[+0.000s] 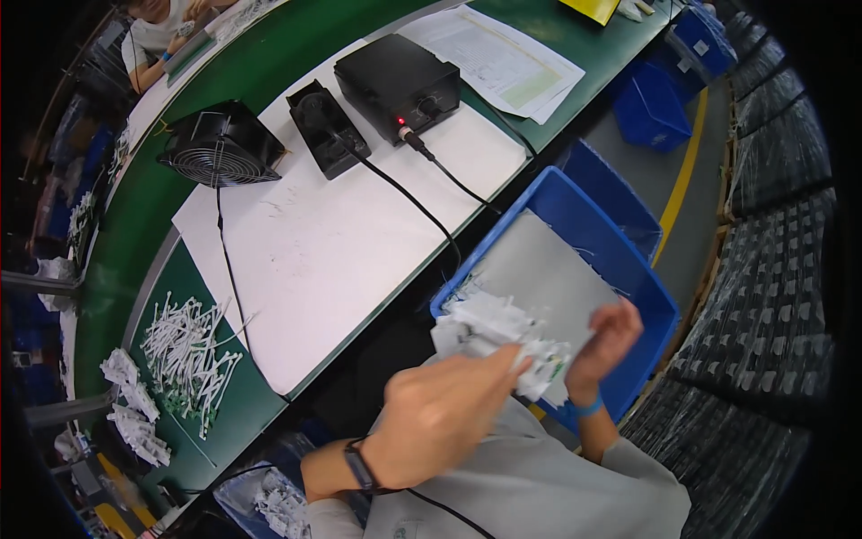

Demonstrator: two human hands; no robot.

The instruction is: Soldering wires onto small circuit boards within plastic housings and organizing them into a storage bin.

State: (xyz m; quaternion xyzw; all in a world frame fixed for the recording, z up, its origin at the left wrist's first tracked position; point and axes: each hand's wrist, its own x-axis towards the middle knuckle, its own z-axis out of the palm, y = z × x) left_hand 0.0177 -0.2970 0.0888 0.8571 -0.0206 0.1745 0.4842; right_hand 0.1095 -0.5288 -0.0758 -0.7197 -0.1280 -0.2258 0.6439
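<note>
My left hand (440, 413), with a dark band at its wrist, reaches over a cluster of white plastic parts (489, 319) with small green bits. It appears closed on some of them, though most of its fingers are hidden. The cluster overlaps the near corner of a blue bin (654, 314). Beneath the parts, a flat grey sheet (552, 260) lies in the bin. Close to the parts' right side is my right hand (611, 341), blurred, fingers bent and apart, seemingly holding nothing. A blue band circles its wrist.
On the green bench (193, 278) are a white sheet (314, 260), a black fan (220, 148), an iron holder (328, 130), a corded black control box (395, 81) and papers (494, 54). White-wired pieces (189, 350) lie left. More blue bins (651, 108) stand right. Another person (157, 36) sits across.
</note>
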